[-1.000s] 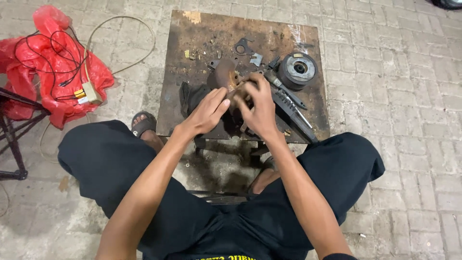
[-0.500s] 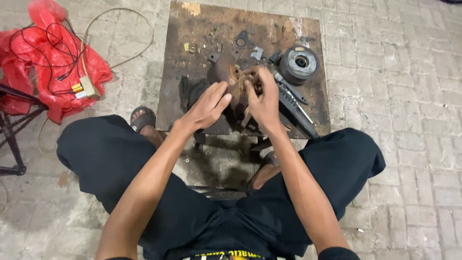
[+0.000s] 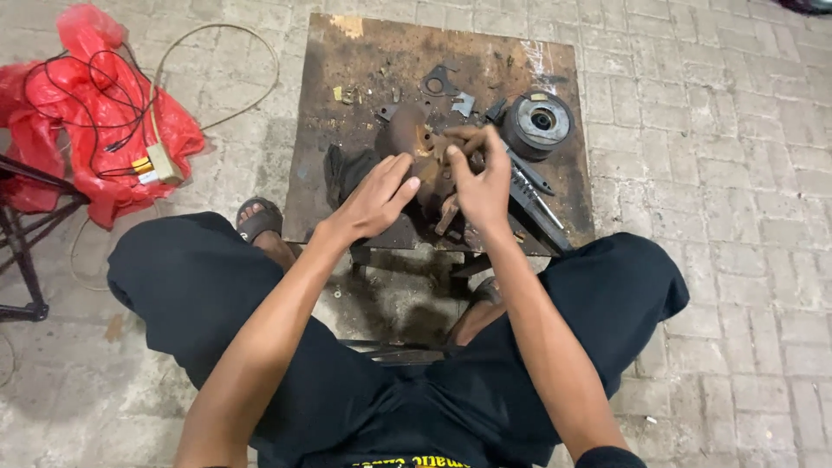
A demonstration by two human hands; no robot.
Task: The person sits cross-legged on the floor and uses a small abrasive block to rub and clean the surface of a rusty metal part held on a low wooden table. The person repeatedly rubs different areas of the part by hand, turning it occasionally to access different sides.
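I sit over a low rusty metal work table. My left hand rests with fingers spread against a rusty brown metal part standing near the table's middle. My right hand grips the same part from the right, fingers curled over its top. The part's lower half is hidden behind both hands. A dark rag lies just left of it.
A round grey metal drum sits at the table's right, with long dark tools beside it and a flat gasket behind. A red plastic bag with black wires and a plug lies at left. A dark metal stand is at far left. Brick paving surrounds.
My left hand has slid lower on the part with its fingers spread. My right hand shifted its grip slightly upward. The view moved a little closer.
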